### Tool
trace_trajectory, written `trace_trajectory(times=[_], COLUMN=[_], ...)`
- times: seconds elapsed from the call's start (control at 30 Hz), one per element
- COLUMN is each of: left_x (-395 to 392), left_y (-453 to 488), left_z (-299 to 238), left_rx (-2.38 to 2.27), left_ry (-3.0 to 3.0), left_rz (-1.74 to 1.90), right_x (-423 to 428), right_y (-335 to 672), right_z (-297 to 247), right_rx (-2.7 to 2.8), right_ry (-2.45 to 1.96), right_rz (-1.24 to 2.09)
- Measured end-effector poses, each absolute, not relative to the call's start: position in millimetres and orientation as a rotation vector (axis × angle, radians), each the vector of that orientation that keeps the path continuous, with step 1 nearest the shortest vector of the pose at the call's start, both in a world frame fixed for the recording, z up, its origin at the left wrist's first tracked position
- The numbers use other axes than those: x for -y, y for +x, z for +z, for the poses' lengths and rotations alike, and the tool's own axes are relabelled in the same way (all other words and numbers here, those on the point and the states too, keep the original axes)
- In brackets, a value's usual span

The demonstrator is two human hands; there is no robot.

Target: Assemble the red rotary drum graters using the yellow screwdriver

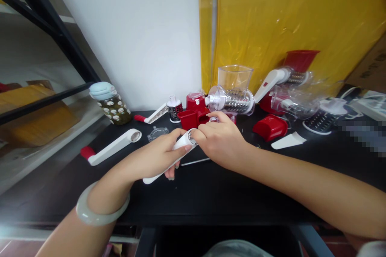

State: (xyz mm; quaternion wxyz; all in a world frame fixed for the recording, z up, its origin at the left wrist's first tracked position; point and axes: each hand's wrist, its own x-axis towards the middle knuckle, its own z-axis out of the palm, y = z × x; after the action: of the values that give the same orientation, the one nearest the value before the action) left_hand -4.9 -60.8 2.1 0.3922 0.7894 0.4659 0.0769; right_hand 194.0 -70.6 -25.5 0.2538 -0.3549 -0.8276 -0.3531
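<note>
A white crank handle lies slantwise in my left hand, which is closed around its middle. At its round socket end, the curled fingers of my right hand press against the rim. Whether they also pinch a small part is hidden. Left of my hands rests a second white crank handle with a red knob. Just beyond my left fingers lies a clear plastic ring piece. A red hopper piece stands behind my hands, and a thin metal rod lies below them.
A drum grater with a clear hopper stands behind, near a small grating drum. To the right are a red pusher, a white wedge-shaped piece and another drum. A lidded jar stands at left on the black table.
</note>
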Motion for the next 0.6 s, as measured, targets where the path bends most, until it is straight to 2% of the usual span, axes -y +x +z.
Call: trace_trajectory(times=[0.23, 0.6], left_x=[60.1, 57.3], left_y=[-5.3, -6.7], left_z=[1.1, -1.2], left_rx=[-1.167, -1.128], left_ry=[1.978, 1.946], left_rz=[0.185, 0.148], right_x=[73.8, 77.9], right_y=[193.0, 191.3], right_z=[-22.8, -24.4], right_rx=[2.247, 2.257], right_ry=[-0.933, -0.874], right_rz=[-0.976, -1.234])
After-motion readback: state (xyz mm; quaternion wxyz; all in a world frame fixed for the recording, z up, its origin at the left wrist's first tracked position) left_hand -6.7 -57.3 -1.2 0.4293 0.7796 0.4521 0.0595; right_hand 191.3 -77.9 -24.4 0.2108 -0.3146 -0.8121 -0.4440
